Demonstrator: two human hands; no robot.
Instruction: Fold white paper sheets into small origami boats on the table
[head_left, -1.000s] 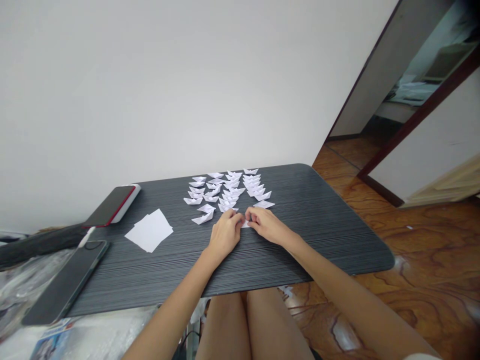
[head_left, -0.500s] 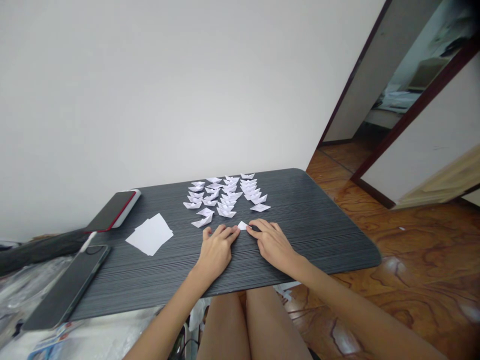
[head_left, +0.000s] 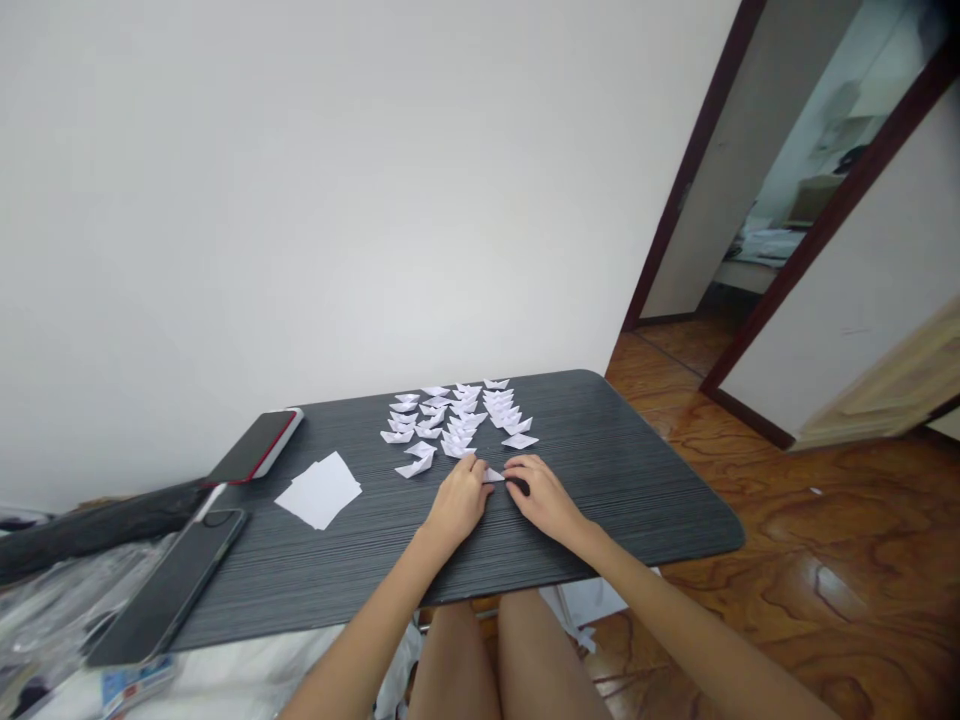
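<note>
White paper (head_left: 493,477), with boats (head_left: 466,423) at its eleven o'clock, is pinched narrowly by the left hand (head_left: 457,497) at nine, right hand (head_left: 544,497) at three; pressing evenly should crease it cleanly.

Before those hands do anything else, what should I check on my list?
1. Small folded paper between the two hands: ok.
2. Left hand at the paper's left side: ok.
3. Right hand at its right side: ok.
4. Paper boats clear of the left hand: cannot tell; the nearest one looks very close.
5. Creases neat: cannot tell; too small to see.
6. White sheets on the table, away from both hands: ok.
</note>
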